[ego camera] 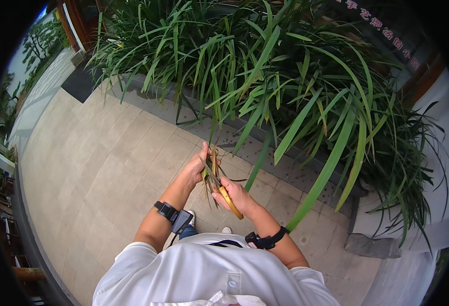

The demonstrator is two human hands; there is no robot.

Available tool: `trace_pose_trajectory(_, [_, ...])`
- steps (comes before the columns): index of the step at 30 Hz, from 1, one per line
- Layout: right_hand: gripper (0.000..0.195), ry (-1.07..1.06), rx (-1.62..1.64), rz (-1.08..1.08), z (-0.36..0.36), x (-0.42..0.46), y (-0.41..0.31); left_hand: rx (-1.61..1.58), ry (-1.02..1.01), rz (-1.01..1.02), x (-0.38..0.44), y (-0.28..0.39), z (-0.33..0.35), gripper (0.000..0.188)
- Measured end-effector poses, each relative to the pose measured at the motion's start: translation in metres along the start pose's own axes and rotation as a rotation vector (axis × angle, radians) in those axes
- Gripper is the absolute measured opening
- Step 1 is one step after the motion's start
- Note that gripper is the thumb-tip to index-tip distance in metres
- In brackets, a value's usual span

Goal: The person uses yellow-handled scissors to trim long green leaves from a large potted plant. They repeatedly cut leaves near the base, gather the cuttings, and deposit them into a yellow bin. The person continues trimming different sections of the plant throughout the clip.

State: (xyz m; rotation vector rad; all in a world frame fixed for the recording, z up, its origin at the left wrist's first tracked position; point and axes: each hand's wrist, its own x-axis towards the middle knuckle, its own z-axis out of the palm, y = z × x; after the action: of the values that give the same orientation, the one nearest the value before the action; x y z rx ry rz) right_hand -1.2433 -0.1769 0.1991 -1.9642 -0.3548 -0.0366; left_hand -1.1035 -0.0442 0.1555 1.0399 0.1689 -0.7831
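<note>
My left hand (198, 165) is closed round a bundle of dry and green leaf strips (213, 160), thumb pointing up towards the plants. Scissors with yellow handles (228, 201) are in my right hand (235, 194), just below and to the right of the left one. Their blades slant up to the left across the bundle, near the left fingers; how far apart the blades stand is hard to tell. Long strap-like green leaves (255, 72) hang down over the planter just beyond both hands.
A low grey planter ledge (163, 97) runs diagonally in front of me, and beige floor tiles (106, 168) lie beneath. A grey stone block (373, 245) stands at the right by a white wall (438, 114). One long leaf (316, 183) reaches close to my right forearm.
</note>
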Motion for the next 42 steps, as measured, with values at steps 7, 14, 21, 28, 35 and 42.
trace_pose_trajectory(7, [0.020,-0.055,-0.060,0.080,0.010,-0.005,0.013,0.092,-0.082,0.169,0.005,0.025,-0.016,0.026])
trace_pose_trajectory(14, [0.026,0.158,0.089,0.162,0.030,0.025,0.033,1.028,0.303,0.538,0.012,0.057,-0.111,0.020])
trace_pose_trajectory(21, [0.028,0.336,0.013,0.268,0.026,0.052,0.064,1.355,0.882,0.852,-0.028,0.116,-0.176,0.032])
trace_pose_trajectory(28, [0.023,0.468,0.052,0.357,0.045,0.066,0.046,1.199,1.010,1.565,-0.050,0.208,-0.240,0.029])
trace_pose_trajectory(35, [0.022,0.481,0.006,0.465,0.053,0.087,0.023,0.283,0.660,1.234,-0.011,0.253,-0.257,0.028])
trace_pose_trajectory(42, [0.021,0.440,-0.145,0.507,0.030,0.122,0.028,0.036,0.227,0.997,0.083,0.257,-0.241,0.021])
